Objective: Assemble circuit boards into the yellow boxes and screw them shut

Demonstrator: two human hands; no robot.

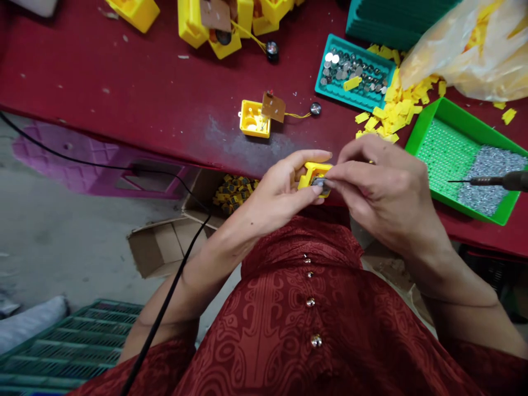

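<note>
My left hand [284, 184] is closed around a small yellow housing [309, 175], held near the table's front edge. The fingers of my right hand [371, 184] pinch a small grey part [320, 181] at the housing's open side. Just beyond my hands, an open yellow case [254, 118] lies on the red table, with a brown circuit board [273, 107] resting at its right side. Yellow wires run from the board to a small round component [315, 109].
A teal tray [357, 102] holds metal discs; loose yellow pieces [398, 110] lie beside it. At right, a green tray [445, 118] holds screws under a screwdriver [495, 181]. Yellow cases [192, 27] stand at the back. A black cable [181, 267] crosses over my left forearm.
</note>
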